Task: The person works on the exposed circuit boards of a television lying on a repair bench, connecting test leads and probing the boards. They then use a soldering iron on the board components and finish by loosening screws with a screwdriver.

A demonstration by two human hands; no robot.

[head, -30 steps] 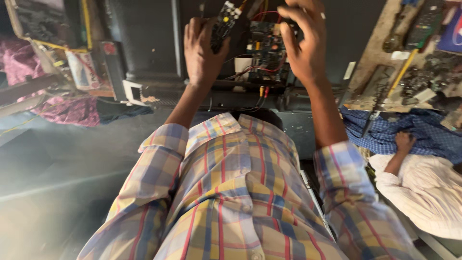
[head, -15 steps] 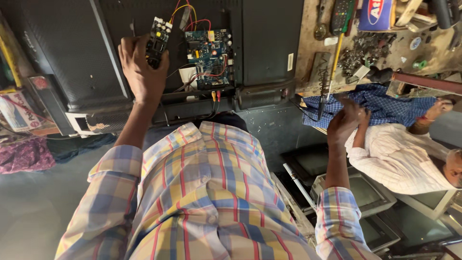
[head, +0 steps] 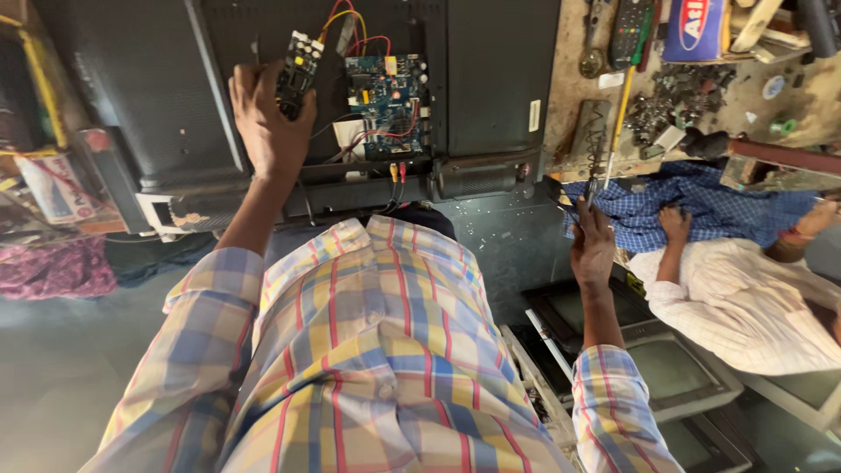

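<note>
L hand (head: 267, 131) grips small black circuit board (head: 298, 72) over open TV back (head: 175, 105), beside blue main board (head: 384, 105); R hand (head: 593, 250) closed on thin tool (head: 589, 194) at bench edge (head: 569, 171); step: board refit/check, next needs tool brought across w/ care.

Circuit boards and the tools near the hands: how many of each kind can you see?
Circuit boards: 2, a small black board in the left hand and a blue board inside the open black casing.
Screwdrivers: 1, yellow-handled, on the workbench above the right hand.
Remote controls: 1.
Total: 4
</note>
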